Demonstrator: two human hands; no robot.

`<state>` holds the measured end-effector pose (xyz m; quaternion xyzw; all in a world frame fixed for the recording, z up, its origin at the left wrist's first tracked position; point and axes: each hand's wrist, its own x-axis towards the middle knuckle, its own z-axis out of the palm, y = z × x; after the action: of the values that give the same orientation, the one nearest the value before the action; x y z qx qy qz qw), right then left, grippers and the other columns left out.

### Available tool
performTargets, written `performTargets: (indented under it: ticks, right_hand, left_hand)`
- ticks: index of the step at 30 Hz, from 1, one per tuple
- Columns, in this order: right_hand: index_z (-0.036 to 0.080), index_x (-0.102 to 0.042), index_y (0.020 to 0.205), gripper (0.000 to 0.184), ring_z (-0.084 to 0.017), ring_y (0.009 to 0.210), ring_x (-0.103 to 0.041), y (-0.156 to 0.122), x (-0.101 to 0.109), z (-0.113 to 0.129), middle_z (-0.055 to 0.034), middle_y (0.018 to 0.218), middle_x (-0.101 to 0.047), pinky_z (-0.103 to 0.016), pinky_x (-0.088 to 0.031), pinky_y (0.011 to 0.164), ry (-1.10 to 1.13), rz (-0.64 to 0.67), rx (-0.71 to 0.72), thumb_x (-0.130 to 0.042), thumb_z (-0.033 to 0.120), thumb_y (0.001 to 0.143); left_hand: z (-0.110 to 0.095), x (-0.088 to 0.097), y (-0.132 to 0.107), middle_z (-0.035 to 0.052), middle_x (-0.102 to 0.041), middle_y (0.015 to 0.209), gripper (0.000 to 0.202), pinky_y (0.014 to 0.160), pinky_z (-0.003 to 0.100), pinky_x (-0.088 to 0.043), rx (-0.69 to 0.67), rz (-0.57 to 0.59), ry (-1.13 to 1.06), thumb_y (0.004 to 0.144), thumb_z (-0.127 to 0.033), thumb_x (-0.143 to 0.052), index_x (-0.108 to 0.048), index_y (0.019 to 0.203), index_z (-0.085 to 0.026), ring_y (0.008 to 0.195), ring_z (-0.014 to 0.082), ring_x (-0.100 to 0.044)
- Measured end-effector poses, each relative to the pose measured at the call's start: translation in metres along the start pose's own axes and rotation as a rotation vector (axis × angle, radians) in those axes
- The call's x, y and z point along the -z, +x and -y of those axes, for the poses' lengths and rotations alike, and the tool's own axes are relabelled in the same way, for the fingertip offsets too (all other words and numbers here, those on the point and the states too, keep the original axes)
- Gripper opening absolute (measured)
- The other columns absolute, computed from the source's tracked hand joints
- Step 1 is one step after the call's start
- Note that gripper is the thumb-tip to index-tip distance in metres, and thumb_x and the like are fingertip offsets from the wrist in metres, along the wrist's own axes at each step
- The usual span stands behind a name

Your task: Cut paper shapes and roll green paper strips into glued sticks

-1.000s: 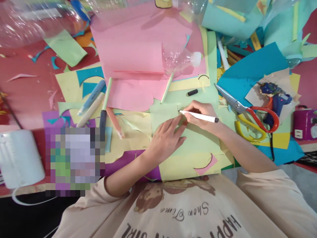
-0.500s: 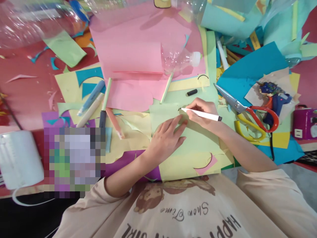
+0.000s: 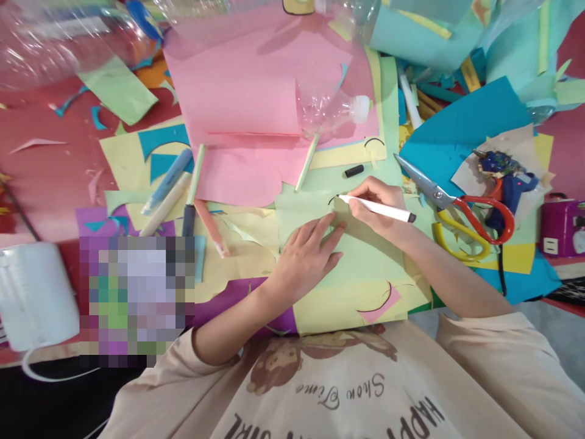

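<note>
A white marker (image 3: 382, 209) with a black tip is pinched in my right hand (image 3: 375, 198), its tip on a pale green sheet of paper (image 3: 297, 207). A short curved black line runs left from the tip. Flat on the same sheet, fingers spread, lies my left hand (image 3: 311, 251), just below the drawn line. A black marker cap (image 3: 353, 171) lies above my right hand. Scissors (image 3: 439, 196) with red and yellow handles rest to the right of it.
Pink paper (image 3: 251, 110) wraps a clear plastic bottle (image 3: 320, 108) lying beyond my hands. Several markers, including a blue one (image 3: 169, 180), lie at left among paper scraps. A blue glue gun (image 3: 507, 195) sits at right, near a purple box (image 3: 562, 228). A white cup-like object (image 3: 39, 296) stands at lower left.
My right hand has moved slightly right with the marker, and the black line on the green paper has grown longer into a curve. My left hand stays in place.
</note>
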<state>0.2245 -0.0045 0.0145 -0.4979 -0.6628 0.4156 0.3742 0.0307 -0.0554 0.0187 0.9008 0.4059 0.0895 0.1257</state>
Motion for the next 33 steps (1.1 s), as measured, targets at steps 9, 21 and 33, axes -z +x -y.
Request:
performTargets:
  ticks: [9, 21, 33]
  right_hand:
    - [0.018, -0.059, 0.079, 0.017, -0.007, 0.05, -0.047, 0.0018, 0.0004, 0.0049, 0.0033, 0.061, -0.06, -0.021, -0.035, 0.048, -0.045, 0.107, -0.022, -0.063, 0.035, 0.082]
    - [0.019, -0.056, 0.075, 0.022, -0.009, 0.052, -0.049, 0.0003, 0.0035, 0.0004, 0.0035, 0.058, -0.057, -0.022, -0.036, 0.048, -0.037, 0.035, -0.062, -0.062, 0.04, 0.082]
    - [0.02, -0.05, 0.069, 0.024, -0.009, 0.052, -0.047, 0.0037, 0.0102, 0.005, 0.0026, 0.058, -0.055, -0.024, -0.034, 0.047, -0.028, -0.021, -0.072, -0.06, 0.037, 0.082]
  left_hand:
    - [0.0, 0.0006, 0.0004, 0.0168, -0.052, 0.133, 0.036, 0.089, 0.041, -0.051, -0.003, -0.001, -0.008, 0.09, -0.025, -0.049, -0.051, 0.124, -0.014, 0.112, 0.0275, -0.054]
    - [0.0001, 0.0007, 0.0008, 0.016, -0.052, 0.133, 0.036, 0.09, 0.04, -0.05, -0.006, -0.007, 0.001, 0.09, -0.026, -0.049, -0.051, 0.125, -0.014, 0.111, 0.0264, -0.054]
    - [-0.0001, 0.0028, 0.0019, 0.0164, -0.052, 0.134, 0.038, 0.09, 0.041, -0.05, 0.01, 0.01, -0.069, 0.09, -0.022, -0.05, -0.05, 0.127, -0.014, 0.113, 0.0269, -0.054]
